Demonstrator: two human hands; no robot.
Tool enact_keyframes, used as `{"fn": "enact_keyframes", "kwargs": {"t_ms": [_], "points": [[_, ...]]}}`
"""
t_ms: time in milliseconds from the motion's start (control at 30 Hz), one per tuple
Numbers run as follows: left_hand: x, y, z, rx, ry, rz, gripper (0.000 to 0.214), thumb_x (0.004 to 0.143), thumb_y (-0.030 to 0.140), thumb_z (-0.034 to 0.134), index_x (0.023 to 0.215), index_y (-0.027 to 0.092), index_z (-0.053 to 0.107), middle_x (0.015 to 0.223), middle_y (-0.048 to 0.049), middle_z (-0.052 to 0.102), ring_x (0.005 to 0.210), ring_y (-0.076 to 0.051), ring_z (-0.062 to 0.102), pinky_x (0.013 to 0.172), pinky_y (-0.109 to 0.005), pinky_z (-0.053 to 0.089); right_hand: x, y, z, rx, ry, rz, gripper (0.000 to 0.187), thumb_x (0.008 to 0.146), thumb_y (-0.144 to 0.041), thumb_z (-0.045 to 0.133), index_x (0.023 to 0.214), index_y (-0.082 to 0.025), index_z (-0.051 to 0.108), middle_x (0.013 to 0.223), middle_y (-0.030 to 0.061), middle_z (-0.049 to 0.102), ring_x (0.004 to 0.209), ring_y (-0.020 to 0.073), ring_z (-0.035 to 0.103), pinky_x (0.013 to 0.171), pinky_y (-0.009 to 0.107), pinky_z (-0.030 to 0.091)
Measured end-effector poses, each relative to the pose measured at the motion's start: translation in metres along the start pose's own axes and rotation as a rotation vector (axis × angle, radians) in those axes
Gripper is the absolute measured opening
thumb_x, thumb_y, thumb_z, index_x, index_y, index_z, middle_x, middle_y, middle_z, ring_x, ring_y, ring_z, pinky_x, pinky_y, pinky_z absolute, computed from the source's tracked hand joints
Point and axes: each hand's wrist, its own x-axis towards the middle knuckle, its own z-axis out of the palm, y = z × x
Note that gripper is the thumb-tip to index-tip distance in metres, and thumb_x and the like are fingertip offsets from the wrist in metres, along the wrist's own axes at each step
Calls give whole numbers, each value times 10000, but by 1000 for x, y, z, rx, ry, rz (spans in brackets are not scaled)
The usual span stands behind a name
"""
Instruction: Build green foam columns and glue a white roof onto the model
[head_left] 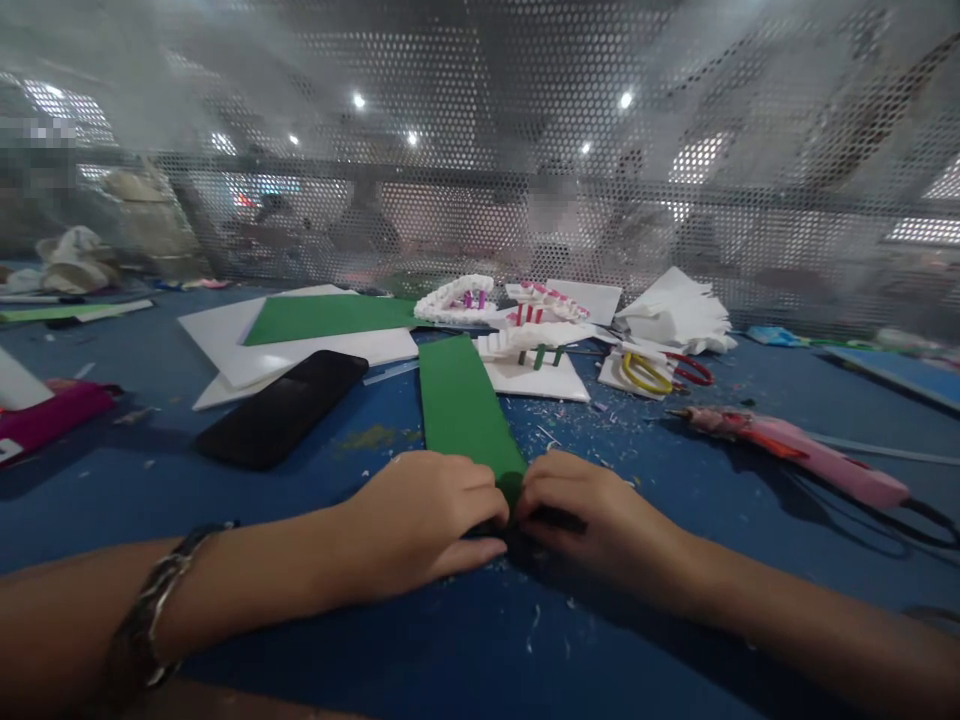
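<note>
A long strip of green craft sheet [461,400] lies on the blue table, running away from me. At its near end my left hand [435,510] has its fingers curled with the thumb below, pinching the edge. Close beside it my right hand [592,515] is curled the same way on the sheet's right corner. The near edge itself is mostly hidden under the fingers of both hands. Beyond the strip stand small white models with purple posts [471,300], red posts [529,314] and green posts [541,356].
A black phone [283,410] lies left, near white sheets [217,340] and a green sheet [330,318]. To the right are yellow-and-red-handled scissors [649,374], a pink corded glue gun [802,452] and white paper [679,310]. Scraps litter the blue table [360,640]. A perforated metal screen [480,130] stands behind.
</note>
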Motion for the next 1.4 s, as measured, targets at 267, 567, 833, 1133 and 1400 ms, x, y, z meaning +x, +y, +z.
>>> {"fn": "enact_keyframes", "kwargs": {"t_ms": [267,567,833,1133,1400], "points": [[2,-2,4,-107,9,-129,134,834,240,514,781,183,622,723,15,615,661,-128,560,581,-221,359,2,3,-4,136,-65,155,55,753,-123,561,709,-138,592,731,21,577,690,96,523,632,219,422],[-2,8,4,-141,21,-51,79,806,214,553,742,191,594,703,47,628,652,-107,556,595,-232,308,-1,-4,-11,199,-136,141,85,762,-106,544,689,-149,551,737,9,550,718,92,496,642,202,396],[-1,11,6,-182,22,-121,139,758,267,612,665,173,573,604,55,569,558,-100,481,553,-230,276,-1,-8,-7,172,-135,246,109,710,-126,587,626,-150,522,707,1,529,678,94,485,622,217,384],[1,13,-1,-273,-83,-293,197,774,317,579,644,170,585,534,61,513,516,-84,465,522,-207,286,-1,-6,-9,195,-149,275,85,732,-159,584,652,-145,562,729,5,513,661,85,489,595,205,389],[2,13,-4,-236,-120,-339,191,785,303,565,646,176,595,531,50,531,486,-88,484,450,-193,258,-2,-2,-9,154,-149,266,109,771,-186,557,668,-151,564,755,10,507,660,83,486,606,210,391]]}}
